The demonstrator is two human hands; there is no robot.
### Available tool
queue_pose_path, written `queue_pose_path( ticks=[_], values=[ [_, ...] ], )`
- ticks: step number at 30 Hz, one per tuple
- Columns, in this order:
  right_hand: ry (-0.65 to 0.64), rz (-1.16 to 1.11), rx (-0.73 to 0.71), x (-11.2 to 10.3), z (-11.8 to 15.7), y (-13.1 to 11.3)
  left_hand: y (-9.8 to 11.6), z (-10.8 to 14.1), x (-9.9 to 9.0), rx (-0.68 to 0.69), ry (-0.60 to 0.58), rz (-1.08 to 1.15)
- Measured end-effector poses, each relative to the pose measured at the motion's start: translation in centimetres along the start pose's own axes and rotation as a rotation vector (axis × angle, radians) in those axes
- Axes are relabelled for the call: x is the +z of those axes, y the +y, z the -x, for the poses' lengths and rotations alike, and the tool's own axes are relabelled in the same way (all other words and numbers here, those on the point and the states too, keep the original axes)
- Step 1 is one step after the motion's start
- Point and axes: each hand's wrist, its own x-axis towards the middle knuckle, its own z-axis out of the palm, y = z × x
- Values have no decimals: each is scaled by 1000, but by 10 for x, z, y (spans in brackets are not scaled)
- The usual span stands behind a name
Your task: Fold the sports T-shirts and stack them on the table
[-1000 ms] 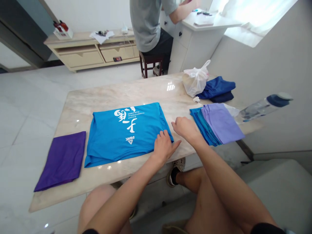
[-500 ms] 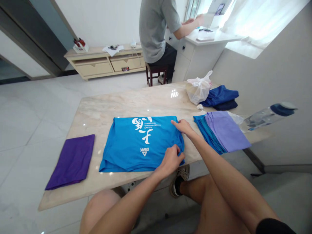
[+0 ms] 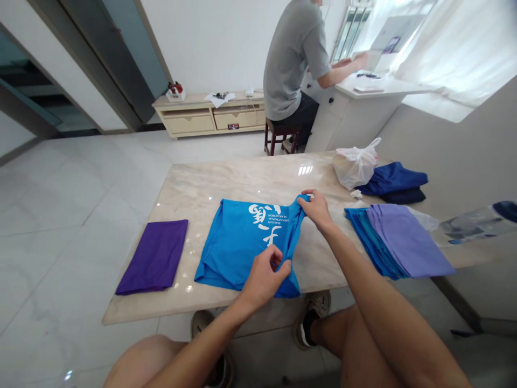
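A bright blue T-shirt with white lettering lies folded on the marble-topped table. My right hand pinches its far right corner and lifts it slightly. At the near right part of the shirt is my left hand, its fingers curled at the fabric by a raised fold. The fingertips of that hand are partly hidden. Between the hands the shirt's right edge is bunched and turned inward, covering part of the print. To the left lies a folded purple cloth.
On the right are stacked lavender and teal cloths, a clear bottle, dark blue clothing and a white plastic bag. A person in a grey shirt sits on a stool beyond the table.
The shirt's right edge has come up and inward to the left, with my right hand holding its far corner. My left hand has shifted along with it. The view has turned left.
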Motion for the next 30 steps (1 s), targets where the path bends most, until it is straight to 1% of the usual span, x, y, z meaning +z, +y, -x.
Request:
queue_pose_path(
  ticks=[3, 6, 8, 11, 13, 15, 17, 18, 20, 22, 24, 27, 30],
  values=[
    [-26, -18, -30, 29, 13, -25, -16, 7, -39, -3, 82, 0],
    [-43, 20, -69, 59, 24, -44, -27, 12, -72, -8, 152, -3],
    [-47, 73, -109, 79, 28, -55, -30, 15, -90, -9, 177, -2],
    [-40, 161, -208, 113, 31, -70, -34, 20, -113, -9, 195, -19],
    [-56, 211, -267, 138, 32, -79, -41, 21, -127, -10, 215, -27],
    [-133, 253, -284, 160, 32, -85, -55, 18, -140, -57, 238, -34],
    [-246, 305, -267, 179, 29, -86, -71, 13, -152, -194, 284, -52],
    [-287, 342, -266, 185, 26, -84, -79, 10, -157, -286, 308, -56],
    [-315, 437, -311, 194, 17, -76, -92, 5, -165, -447, 344, -46],
    [-327, 521, -402, 198, 5, -65, -98, 3, -169, -513, 344, -45],
    [-396, 551, -477, 202, -6, -54, -98, 4, -171, -511, 333, -102],
    [-507, 560, -548, 211, -15, -43, -96, 9, -168, -460, 309, -269],
    [-522, 591, -584, 220, -16, -43, -92, 14, -161, -379, 265, -456]
  ],
)
